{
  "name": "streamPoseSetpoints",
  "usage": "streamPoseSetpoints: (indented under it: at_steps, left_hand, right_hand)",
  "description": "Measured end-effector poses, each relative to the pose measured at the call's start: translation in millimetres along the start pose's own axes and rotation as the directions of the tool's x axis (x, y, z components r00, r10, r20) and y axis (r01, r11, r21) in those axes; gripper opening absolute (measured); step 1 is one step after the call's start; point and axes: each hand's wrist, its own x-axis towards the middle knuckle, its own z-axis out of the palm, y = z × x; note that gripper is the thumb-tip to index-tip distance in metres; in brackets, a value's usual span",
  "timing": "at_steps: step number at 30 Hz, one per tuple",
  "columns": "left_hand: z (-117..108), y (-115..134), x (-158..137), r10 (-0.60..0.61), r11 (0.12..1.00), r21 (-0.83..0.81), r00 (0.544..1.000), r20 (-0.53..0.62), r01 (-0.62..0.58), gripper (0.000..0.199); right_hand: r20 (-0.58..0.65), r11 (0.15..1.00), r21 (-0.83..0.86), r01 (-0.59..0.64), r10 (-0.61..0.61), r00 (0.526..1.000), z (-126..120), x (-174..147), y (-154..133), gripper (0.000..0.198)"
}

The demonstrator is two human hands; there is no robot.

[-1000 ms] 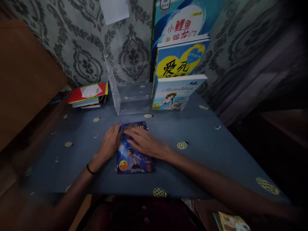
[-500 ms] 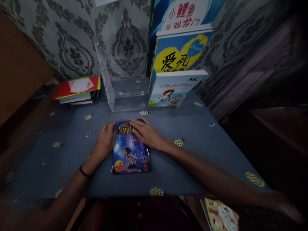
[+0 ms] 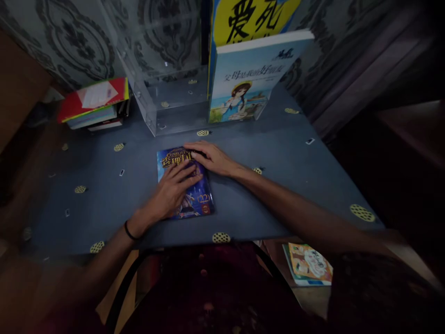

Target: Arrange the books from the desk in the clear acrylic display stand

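Book (image 3: pixel 200 189) is laid flat on the bench (image 3: pixel 250 208), near its front edge, with the cover facing up. Gold lettering is printed across the top of the cover, and the number 22 is shown low on its right side. Much of the middle is hidden by the left hand (image 3: pixel 173 188), which is rested across the cover with its fingers spread and pointed toward the upper right; nothing is gripped by it. The top right corner is overlapped by the right hand (image 3: pixel 212 158), whose fingers are stretched along the upper edge, with the thumb set apart over the cover; this hand is also unclenched. The left fingertips are placed near the right thumb. A black band (image 3: pixel 129 231) is worn on the left wrist.

Behind the book, a clear rack (image 3: pixel 139 99) is stood on the bench. At the rack's right side a pale blue book (image 3: pixel 264 69) is stood upright, and behind it a yellow book (image 3: pixel 255 21) is partly seen, cut off at the top. To the rack's left a stack (image 3: pixel 99 104) of books is set, with a pale slip (image 3: pixel 97 94) laid on its red top. Yellow pineapples are printed on the bench. Beyond the front edge, an orange book (image 3: pixel 309 264) is seen lower down, at the right.
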Motion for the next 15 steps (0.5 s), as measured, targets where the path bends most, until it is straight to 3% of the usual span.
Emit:
streamPoseSetpoints:
  at_steps: [9,15]
  left_hand:
    - [-9.2,38.8,-20.8,0.2,0.976,-0.11,0.97,0.138,-0.186,0.064]
    - [-11.3,42.9,-21.0,0.171,0.982,-0.11,0.969,0.181,-0.153,0.061]
  right_hand:
    - [0.03,0.999,-0.04,0.01,-0.009,1.0,0.9,-0.7,2.1,0.044]
    - [0.056,0.997,-0.074,-0.007,0.012,0.998,1.9,-0.9,-0.7,0.045]
